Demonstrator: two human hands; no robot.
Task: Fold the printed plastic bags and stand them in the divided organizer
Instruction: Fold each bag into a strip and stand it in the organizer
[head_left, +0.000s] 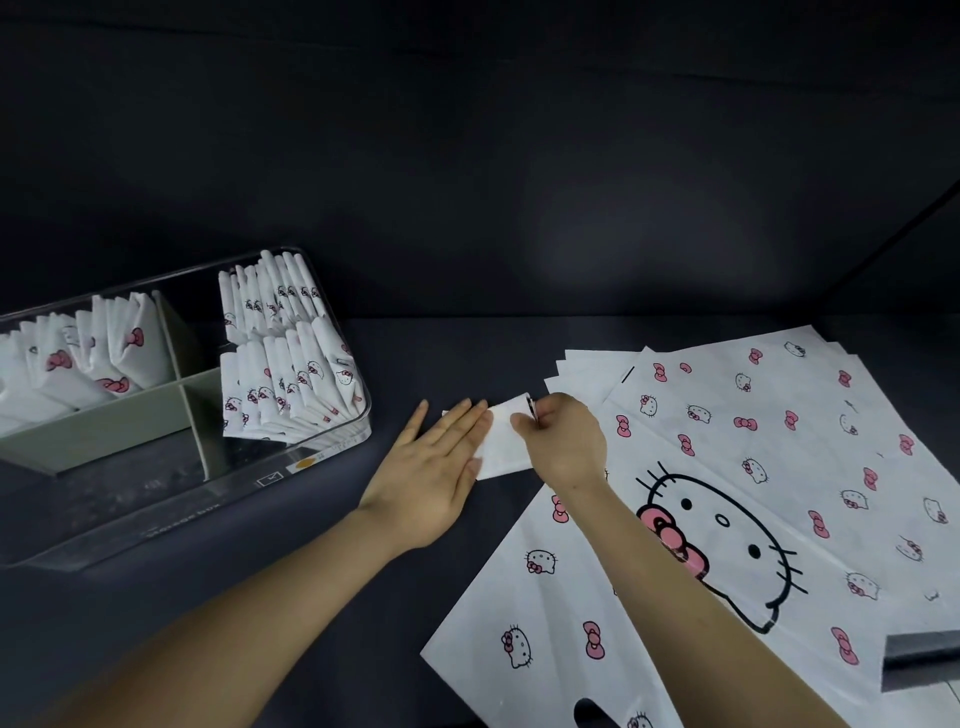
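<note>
Left fingers (462, 415): straight and close together, lying flat on the left part of a small folded white plastic bag (501, 447).
Right fingers (524, 421): curled, with the thumb pinching the far right corner of the small folded bag.
Left hand (434, 467): palm down on the dark table (363, 623), pressing the bag down. Its bare arm comes in from the table's near left corner.
Right hand (563, 439): just right of the left hand, with the bag between them. Its arm lies across the big flat bags.
Small folded bag: near the middle of the table, between the box and the flat bags. It looks like a little white square, and one black mark shows at its far right corner.
Big flat bags (727, 415): a pile of white plastic bags with pink bows and cat faces, spread over the right side of the table. The top one shows one big cat face and reaches to the near edge.
Clear plastic box (156, 509): on the left side of the table, with grey-green walls (104, 426) inside that split it into parts.
Folded bags in the box (291, 374): standing in two rows at the right end. More stand in the far left part (93, 353).
Dark grey flap (919, 660): on the flat bags by the near right corner. I cannot tell what it is.
</note>
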